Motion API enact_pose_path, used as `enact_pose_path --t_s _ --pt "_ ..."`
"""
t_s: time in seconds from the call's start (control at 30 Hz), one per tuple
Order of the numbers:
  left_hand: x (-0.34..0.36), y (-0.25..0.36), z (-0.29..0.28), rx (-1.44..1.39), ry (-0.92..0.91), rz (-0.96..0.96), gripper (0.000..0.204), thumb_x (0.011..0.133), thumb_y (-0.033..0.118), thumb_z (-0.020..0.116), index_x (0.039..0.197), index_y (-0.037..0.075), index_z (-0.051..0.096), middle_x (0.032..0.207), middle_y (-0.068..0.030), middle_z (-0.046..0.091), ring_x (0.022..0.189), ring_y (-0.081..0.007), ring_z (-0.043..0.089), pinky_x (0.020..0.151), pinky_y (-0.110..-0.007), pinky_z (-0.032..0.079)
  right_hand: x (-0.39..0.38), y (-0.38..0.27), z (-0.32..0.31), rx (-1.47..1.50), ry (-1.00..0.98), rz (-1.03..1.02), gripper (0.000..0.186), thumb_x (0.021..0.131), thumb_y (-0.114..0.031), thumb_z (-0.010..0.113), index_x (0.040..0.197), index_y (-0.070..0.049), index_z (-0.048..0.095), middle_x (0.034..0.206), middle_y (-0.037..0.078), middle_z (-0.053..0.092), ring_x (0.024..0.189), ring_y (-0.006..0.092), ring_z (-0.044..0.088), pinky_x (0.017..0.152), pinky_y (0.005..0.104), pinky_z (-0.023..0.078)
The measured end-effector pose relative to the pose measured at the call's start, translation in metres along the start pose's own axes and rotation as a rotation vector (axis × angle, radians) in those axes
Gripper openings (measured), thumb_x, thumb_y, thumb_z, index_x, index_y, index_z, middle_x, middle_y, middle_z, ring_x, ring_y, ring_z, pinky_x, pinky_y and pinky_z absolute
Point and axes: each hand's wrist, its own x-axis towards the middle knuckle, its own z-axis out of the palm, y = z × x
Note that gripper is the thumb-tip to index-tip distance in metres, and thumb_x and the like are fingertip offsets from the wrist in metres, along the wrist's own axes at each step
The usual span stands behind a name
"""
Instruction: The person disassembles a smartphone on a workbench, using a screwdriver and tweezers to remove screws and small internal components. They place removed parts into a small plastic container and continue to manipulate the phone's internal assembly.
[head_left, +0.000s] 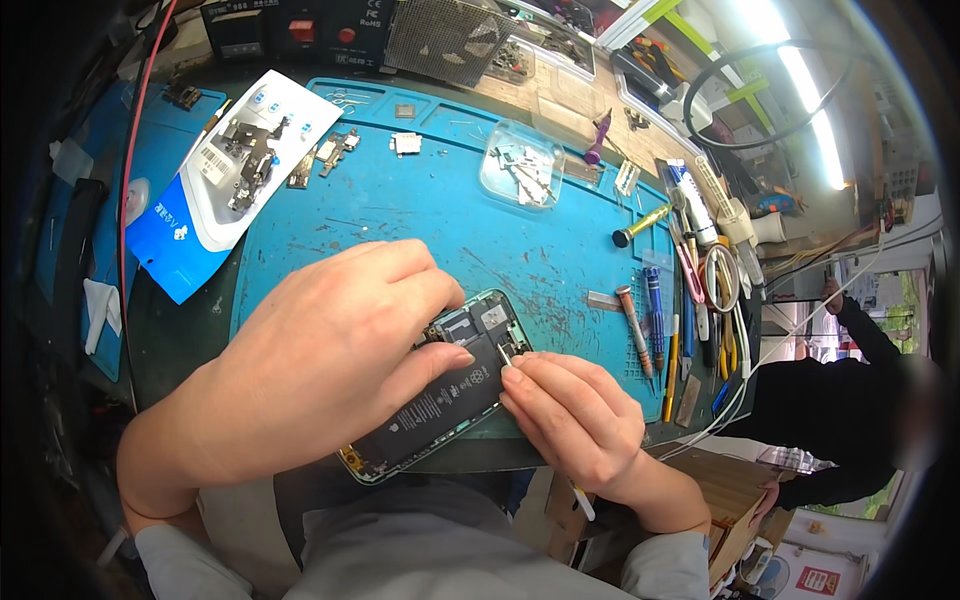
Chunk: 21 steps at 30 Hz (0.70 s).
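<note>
Black battery (436,405) lies face-up in the opened phone (487,347), below the left hand (348,315), half-open, its hold unclear; the right hand (580,418) pinches a slim tool (504,354). Judged risk: a slipping tip could gouge the battery.

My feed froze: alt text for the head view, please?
A person's right hand pinches a thin tool over an opened phone; the left hand partly covers the phone. On the blue mat beyond is a clear tray; a blue-and-white packet lies left, screwdrivers right.
</note>
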Motion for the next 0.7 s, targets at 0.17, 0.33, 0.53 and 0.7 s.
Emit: enact_pose_path --t_s 0.17,0.33,0.53,0.7 --pt "0.0009 -0.0005 0.0004 0.001 -0.001 0.002 0.03 0.09 0.011 0.086 0.113 -0.003 0.072 0.101 -0.0152 0.068 0.091 -0.0325 0.071 0.079 -0.041 0.058 -0.0024 0.0001 0.0021 -0.015 0.012 -0.008 0.026 0.083 0.0 0.088 0.107 0.008 0.08 0.103 0.016 0.077 0.09 0.0297 0.079 0.074 0.0352 0.067" --pt "0.0008 -0.0011 0.0001 0.006 -0.002 -0.004 0.03 0.09 0.011 0.086 0.113 -0.003 0.073 0.101 -0.0153 0.069 0.09 -0.0315 0.072 0.079 -0.041 0.059 -0.0027 0.0 0.0034 -0.017 0.022 -0.014 0.026 0.083 0.001 0.087 0.107 0.009 0.08 0.103 0.016 0.077 0.09 0.0298 0.079 0.074 0.0351 0.067" --pt "0.0019 -0.0008 0.0005 0.012 -0.005 -0.003 0.03 0.09 0.011 0.086 0.113 -0.003 0.073 0.101 -0.0152 0.069 0.089 -0.0315 0.072 0.078 -0.04 0.059 -0.0039 -0.0007 0.004 -0.028 0.028 -0.009 0.027 0.084 0.001 0.087 0.109 0.009 0.08 0.103 0.017 0.077 0.09 0.0302 0.079 0.075 0.0352 0.067" --pt "0.0012 -0.0018 0.0003 0.011 -0.003 0.0 0.03 0.09 0.012 0.086 0.113 -0.003 0.073 0.101 -0.0151 0.069 0.089 -0.0316 0.072 0.078 -0.04 0.059 -0.0027 -0.0005 0.0017 -0.001 0.018 0.022 0.027 0.082 0.003 0.088 0.107 0.008 0.08 0.104 0.017 0.078 0.09 0.0302 0.079 0.077 0.0359 0.067"
